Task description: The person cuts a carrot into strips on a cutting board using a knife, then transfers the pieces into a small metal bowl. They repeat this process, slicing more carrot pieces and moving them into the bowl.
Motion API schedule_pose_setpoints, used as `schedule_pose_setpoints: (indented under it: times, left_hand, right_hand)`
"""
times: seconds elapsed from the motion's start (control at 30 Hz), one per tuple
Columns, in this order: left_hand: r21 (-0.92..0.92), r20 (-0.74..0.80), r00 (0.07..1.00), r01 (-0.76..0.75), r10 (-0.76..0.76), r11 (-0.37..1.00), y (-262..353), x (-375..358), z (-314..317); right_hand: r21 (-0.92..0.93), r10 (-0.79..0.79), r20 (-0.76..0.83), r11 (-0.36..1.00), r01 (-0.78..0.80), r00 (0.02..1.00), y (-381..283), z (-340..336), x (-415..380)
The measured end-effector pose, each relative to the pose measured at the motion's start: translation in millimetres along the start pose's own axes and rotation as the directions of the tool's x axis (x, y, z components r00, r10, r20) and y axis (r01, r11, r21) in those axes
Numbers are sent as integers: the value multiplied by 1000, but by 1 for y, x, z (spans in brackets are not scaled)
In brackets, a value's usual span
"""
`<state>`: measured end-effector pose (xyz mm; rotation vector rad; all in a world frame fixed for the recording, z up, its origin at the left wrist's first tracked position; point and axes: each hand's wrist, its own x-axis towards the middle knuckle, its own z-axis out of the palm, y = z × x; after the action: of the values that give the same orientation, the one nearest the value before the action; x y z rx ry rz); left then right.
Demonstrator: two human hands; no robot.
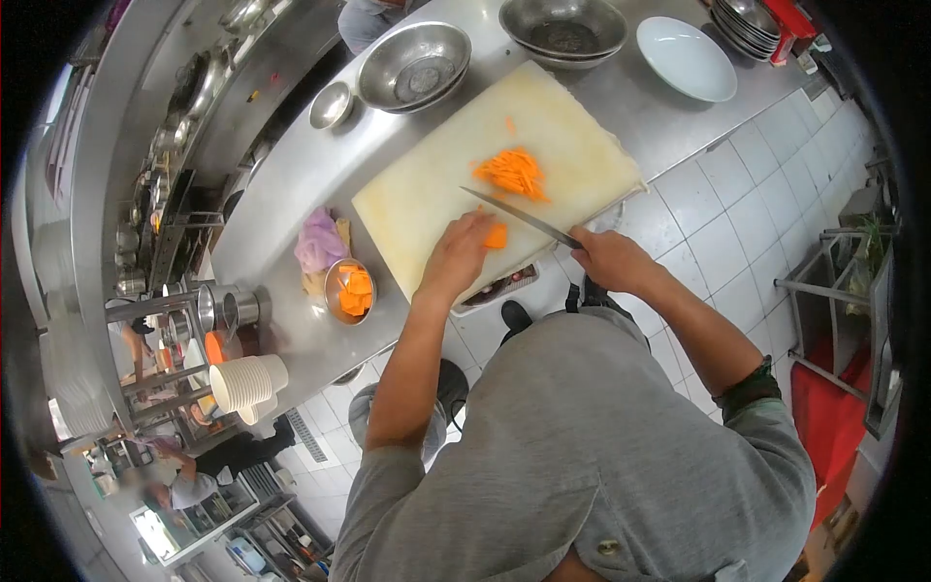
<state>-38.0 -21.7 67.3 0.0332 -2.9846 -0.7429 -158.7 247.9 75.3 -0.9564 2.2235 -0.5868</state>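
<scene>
In my right hand [611,260] is the handle of a kitchen knife [520,213], its long blade pointing left across the cutting board [427,194]. My left hand [458,254] rests on the board with curled fingers against an orange block of carrot [496,236], close to the blade. Beyond the knife lies a pile of cut carrot strips [514,173], with a small loose bit farther up the board. Left of the board, a small metal bowl [337,303] contains several carrot chunks [355,289]. The left fingertips are partly hidden.
Large metal bowls [415,68] stand behind the board, with a small metal cup [332,105] and a white plate [687,58]. A purple cloth or bag [322,241] lies beside the carrot bowl. Stacked pale containers [242,385] are at left. Other people are in the kitchen.
</scene>
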Motion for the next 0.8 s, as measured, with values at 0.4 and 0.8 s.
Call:
schedule_pose_setpoints:
  times: [0.4, 0.8]
  left_hand:
    - [-97, -391, 901, 163, -189, 982, 18, -33, 66]
    - [-95, -471, 866, 135, -164, 986, 12, -24, 76]
  right_hand:
    - [-288, -78, 120, 951, 110, 990, -10, -17, -19]
    - [-471, 14, 220, 877, 94, 975, -28, -52, -41]
